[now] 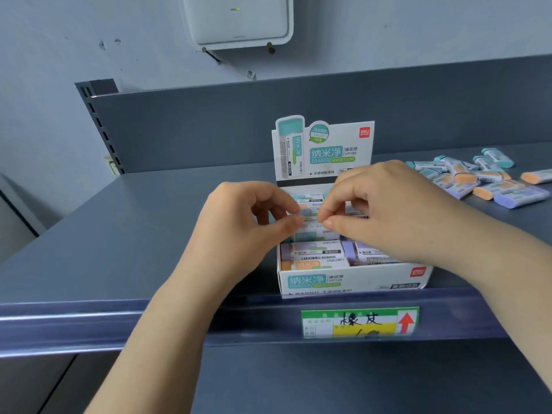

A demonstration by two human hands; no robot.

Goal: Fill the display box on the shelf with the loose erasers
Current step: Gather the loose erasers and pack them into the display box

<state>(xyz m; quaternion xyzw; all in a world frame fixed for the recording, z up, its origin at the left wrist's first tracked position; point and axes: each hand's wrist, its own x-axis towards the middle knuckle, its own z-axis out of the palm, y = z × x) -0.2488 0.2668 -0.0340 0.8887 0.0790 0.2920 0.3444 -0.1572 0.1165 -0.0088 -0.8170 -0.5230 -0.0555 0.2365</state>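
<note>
White cardboard display box (pixel 352 280) at the front edge of a dark grey shelf (pixel 125 234), just behind the lip carrying a green, yellow and white price label (pixel 360 322) with a red arrow. Teal "ERASER" lettering and a small red logo on the low front wall; tall back card (pixel 324 150) upright behind, printed with an eraser picture, teal characters and the same red logo. Inside, wrapped erasers (pixel 313 255) lying flat in rows, white sleeves with barcodes, ends showing purple, orange and teal; front rows in plain sight, middle rows hidden under the hands.

Left hand (pixel 239 222) and right hand (pixel 385 210) both over the middle of the box, thumb and forefinger tips nearly meeting. Fingers (pixel 294 222) of the left narrowed to a pinch on the end of one eraser (pixel 310 225) at the top of the stack; right fingers (pixel 324 221) pinched on its other end.

Loose erasers (pixel 478 180) heaped on the shelf to the right of the box, well apart from it, same white sleeves with teal, orange and purple ends, lying at mixed angles.
</note>
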